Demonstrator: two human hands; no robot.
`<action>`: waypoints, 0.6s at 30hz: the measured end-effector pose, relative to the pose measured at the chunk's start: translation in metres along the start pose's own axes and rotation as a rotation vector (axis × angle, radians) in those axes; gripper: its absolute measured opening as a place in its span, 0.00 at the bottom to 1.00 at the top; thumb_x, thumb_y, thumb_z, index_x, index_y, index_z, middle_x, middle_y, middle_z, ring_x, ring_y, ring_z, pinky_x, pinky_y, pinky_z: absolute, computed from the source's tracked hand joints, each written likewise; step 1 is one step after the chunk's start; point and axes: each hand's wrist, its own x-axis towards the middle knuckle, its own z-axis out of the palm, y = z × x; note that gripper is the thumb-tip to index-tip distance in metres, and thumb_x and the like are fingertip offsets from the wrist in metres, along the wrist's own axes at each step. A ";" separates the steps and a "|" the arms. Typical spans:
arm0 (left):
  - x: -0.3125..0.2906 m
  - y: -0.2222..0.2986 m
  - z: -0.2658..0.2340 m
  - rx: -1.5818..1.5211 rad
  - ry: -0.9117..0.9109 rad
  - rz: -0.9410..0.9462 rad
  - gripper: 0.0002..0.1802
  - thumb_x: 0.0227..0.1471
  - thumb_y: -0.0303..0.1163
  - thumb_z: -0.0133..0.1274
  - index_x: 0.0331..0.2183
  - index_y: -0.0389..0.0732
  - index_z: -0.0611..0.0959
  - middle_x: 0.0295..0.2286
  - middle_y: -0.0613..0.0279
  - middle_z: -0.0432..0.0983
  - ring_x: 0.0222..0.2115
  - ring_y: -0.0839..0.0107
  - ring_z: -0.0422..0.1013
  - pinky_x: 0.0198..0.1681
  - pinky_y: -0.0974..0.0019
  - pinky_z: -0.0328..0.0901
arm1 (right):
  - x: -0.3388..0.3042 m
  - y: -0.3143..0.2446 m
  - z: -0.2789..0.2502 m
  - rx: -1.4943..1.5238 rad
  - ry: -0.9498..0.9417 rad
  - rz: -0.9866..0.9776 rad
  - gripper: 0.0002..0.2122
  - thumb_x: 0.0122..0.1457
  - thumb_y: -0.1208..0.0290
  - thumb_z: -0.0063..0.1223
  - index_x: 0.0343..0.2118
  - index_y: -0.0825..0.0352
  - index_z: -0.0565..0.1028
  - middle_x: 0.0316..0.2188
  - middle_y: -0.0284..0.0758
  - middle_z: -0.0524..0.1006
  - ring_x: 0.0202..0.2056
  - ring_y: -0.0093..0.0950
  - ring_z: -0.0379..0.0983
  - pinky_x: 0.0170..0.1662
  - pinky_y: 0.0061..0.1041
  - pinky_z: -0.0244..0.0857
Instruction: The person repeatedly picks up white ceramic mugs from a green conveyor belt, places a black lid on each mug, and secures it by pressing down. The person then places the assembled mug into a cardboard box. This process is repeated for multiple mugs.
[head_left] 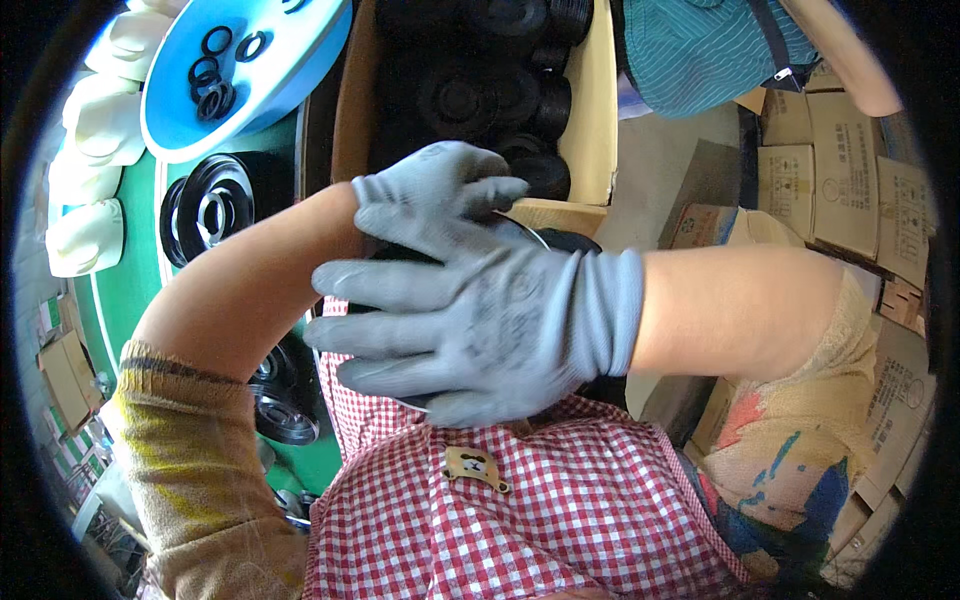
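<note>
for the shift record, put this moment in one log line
grey-gloved left hand: hold unclear; grey-gloved right hand: fingers extended, hold unclear; brown cardboard box: holds black round parts

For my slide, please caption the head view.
Left hand and right hand, gray-gloved, close together near a carton of black round parts.

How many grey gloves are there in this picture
2. The left glove, on the left hand, shows against the cardboard box; the right glove, on the right hand, shows lower, fingers pointing left. No others visible.

Matt-gloved hands [425, 190] [490, 325] (ribbed cuffs [605, 312]); glossy plastic basin [280, 85]; cloth apron [570, 500]
</note>
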 end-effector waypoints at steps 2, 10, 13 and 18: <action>0.006 0.043 -0.005 0.270 -0.020 -0.180 0.21 0.57 0.48 0.52 0.37 0.37 0.81 0.32 0.50 0.79 0.33 0.57 0.75 0.40 0.59 0.68 | 0.003 -0.006 -0.011 -0.039 -0.178 0.187 0.26 0.52 0.45 0.50 0.48 0.59 0.75 0.54 0.38 0.69 0.59 0.41 0.58 0.63 0.57 0.40; -0.066 0.003 -0.008 -0.479 -0.009 -0.021 0.26 0.51 0.30 0.56 0.54 0.41 0.74 0.54 0.56 0.68 0.57 0.62 0.63 0.61 0.59 0.58 | -0.050 0.040 -0.012 0.050 -0.089 0.183 0.38 0.51 0.33 0.46 0.60 0.55 0.66 0.62 0.45 0.60 0.62 0.50 0.53 0.63 0.50 0.45; -0.078 0.007 0.008 -0.431 0.232 -0.169 0.27 0.58 0.32 0.50 0.57 0.37 0.67 0.52 0.55 0.69 0.52 0.66 0.67 0.57 0.65 0.63 | -0.059 0.026 -0.021 0.088 -0.123 0.252 0.39 0.51 0.32 0.45 0.61 0.56 0.66 0.61 0.46 0.61 0.61 0.50 0.56 0.63 0.48 0.46; -0.092 0.010 0.038 -0.198 0.263 0.057 0.28 0.62 0.40 0.47 0.57 0.33 0.66 0.52 0.49 0.68 0.51 0.62 0.68 0.56 0.65 0.64 | -0.081 -0.006 -0.013 -0.017 -0.142 0.479 0.44 0.52 0.27 0.35 0.64 0.58 0.60 0.65 0.46 0.56 0.65 0.48 0.49 0.66 0.47 0.39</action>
